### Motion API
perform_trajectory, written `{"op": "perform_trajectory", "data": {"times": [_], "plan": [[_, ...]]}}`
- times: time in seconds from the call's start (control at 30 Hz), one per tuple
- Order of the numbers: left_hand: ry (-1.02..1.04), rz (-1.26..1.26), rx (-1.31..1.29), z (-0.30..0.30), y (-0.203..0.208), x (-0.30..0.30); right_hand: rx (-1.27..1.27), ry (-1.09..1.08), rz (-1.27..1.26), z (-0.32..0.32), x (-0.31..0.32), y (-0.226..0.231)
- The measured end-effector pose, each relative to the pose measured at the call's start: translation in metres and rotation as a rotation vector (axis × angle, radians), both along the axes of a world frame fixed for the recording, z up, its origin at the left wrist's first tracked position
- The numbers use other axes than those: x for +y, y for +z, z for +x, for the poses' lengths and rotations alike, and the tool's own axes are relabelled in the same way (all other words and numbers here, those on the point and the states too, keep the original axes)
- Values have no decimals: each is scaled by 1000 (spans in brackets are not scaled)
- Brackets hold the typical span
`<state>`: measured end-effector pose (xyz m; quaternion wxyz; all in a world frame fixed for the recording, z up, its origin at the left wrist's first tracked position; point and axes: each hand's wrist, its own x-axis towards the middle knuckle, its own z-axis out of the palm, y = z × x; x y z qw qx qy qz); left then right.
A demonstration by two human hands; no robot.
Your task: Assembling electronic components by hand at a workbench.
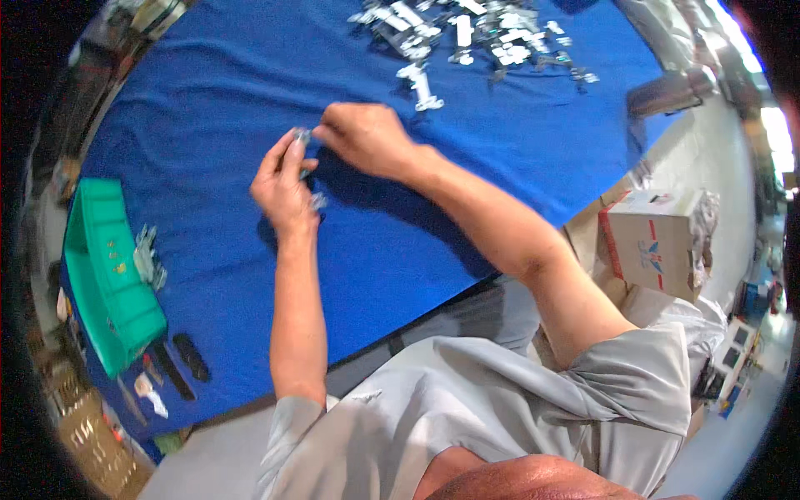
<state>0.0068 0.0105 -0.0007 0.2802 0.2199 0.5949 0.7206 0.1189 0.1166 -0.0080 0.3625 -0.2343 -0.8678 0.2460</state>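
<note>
At the left edge of the blue-covered table (208, 83) you have a green tray (108, 275), with a few small metal pieces (148, 257) lying just beside it and some dark tools (179, 360) near the lower left corner. Your left hand (283, 185) is over the middle of the cloth, fingers curled, thumb and forefinger pinching a small metal part (302, 136). Your right hand (367, 137) meets it from the right, fingertips pressed together on the same part, so both hands touch at that point. Another small metal bit (317, 200) lies on the cloth just under your left hand. Along the far edge sits a heap of metal brackets (467, 33). Off the right edge stands a cardboard box (658, 242).
</note>
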Motion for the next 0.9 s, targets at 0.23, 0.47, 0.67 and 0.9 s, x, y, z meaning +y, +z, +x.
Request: {"op": "perform_trajectory", "data": {"times": [0.23,0.47,0.67,0.9], "plan": [[-27,83,-63,3,0,7,74,63,-149,5,9,2],[-7,68,-81,1,0,-1,110,97,-113,3,3,5],[-36,118,-58,2,-1,1,147,139,-86,4,2,9],[-49,98,-32,2,0,3,135,151,-117,2,7,8]]}}
